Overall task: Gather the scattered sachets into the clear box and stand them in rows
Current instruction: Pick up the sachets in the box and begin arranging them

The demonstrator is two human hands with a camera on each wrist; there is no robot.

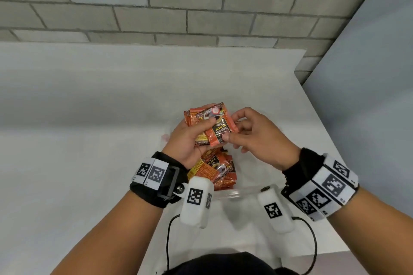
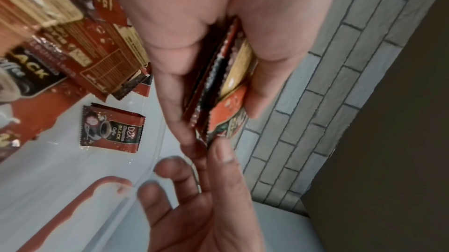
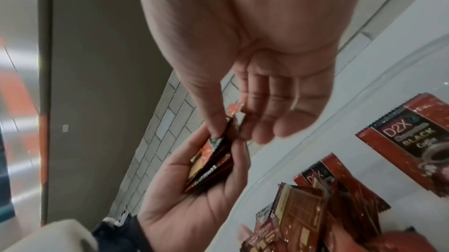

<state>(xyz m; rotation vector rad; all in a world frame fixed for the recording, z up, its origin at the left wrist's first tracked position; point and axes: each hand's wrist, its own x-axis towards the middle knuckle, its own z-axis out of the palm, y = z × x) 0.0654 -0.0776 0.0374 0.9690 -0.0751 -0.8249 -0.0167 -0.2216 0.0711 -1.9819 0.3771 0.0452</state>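
Left hand (image 1: 190, 140) grips a fanned stack of sachets (image 1: 207, 123) above the box (image 1: 245, 192), thumb across the top one. Right hand (image 1: 257, 138) pinches that top sachet's (image 1: 221, 131) near corner. Orange-red foil, black "BLACK Coffee" panel, serrated ends. Top sachet faces up, long axis diagonal, print upside down. More sachets (image 1: 214, 172) lie jumbled in the box.

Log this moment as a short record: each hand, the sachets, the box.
left hand: grips a stack of sachets, held above the box
right hand: pinches the edge of the top sachet of that stack
clear box: on the white table, below the hands
sachets in box: a loose jumble, not in rows
lone sachet: lies flat, face up, apart from the jumble
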